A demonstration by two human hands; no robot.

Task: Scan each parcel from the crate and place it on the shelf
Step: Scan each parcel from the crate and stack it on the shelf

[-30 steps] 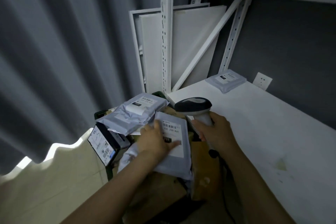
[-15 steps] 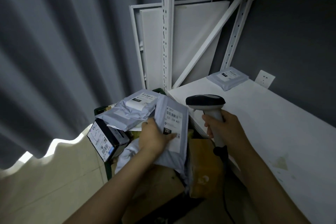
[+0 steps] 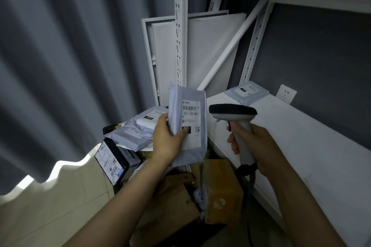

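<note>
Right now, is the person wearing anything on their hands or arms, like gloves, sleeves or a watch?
No. The left hand and right hand are bare, with no gloves or rings. The left forearm and right forearm are uncovered to the picture's edge: no sleeve, watch or wristband shows.

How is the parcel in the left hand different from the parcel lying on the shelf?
The held parcel stands upright in the left hand; the shelf parcel lies flat on the shelf. The held parcel is beside the scanner; the shelf parcel sits untouched in the far corner. Both are grey bags with white labels.
</note>
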